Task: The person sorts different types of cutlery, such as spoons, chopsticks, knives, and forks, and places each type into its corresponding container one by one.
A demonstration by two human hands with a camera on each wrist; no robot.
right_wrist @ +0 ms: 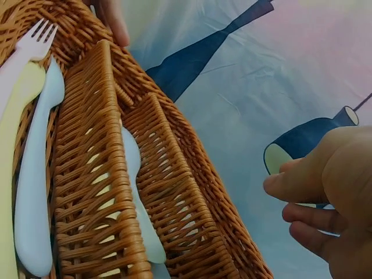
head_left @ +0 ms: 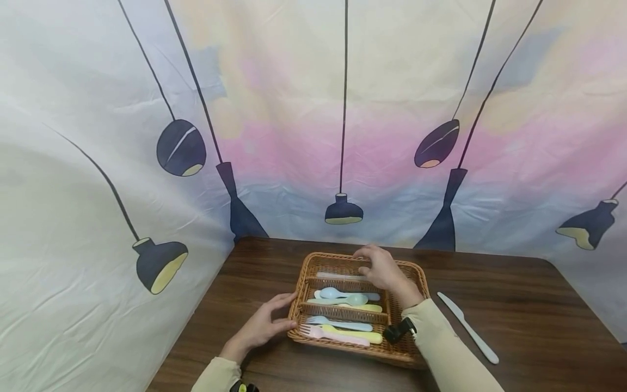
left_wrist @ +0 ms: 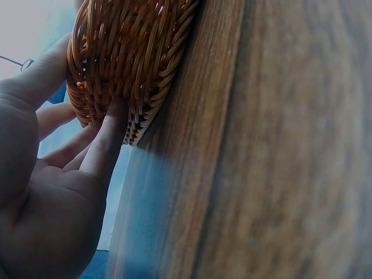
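A brown wicker cutlery basket (head_left: 343, 351) with dividers stands on the table. My left hand (head_left: 266, 321) rests its fairly straight, spread fingers against the basket's left wall, with fingertips (left_wrist: 118, 110) on the weave. Over the far compartment hovers my right hand (head_left: 384, 269), fingers loosely bent and nothing between them. Beneath it lies a long whitish utensil (head_left: 338, 276), partly hidden. The middle compartment holds a blue spoon (head_left: 330, 293), a green spoon (head_left: 357, 299) and a yellow handle (head_left: 369, 308). In the near one are a pink fork (right_wrist: 34, 47), a yellow utensil (head_left: 374, 337) and a blue fork (head_left: 348, 325).
To the right of the basket, a pale table knife (head_left: 467, 326) lies on the dark wooden table (head_left: 529, 305). Behind the table hangs a pastel cloth (head_left: 294, 136) printed with dark lamps. My right sleeve (head_left: 448, 343) crosses the basket's right side.
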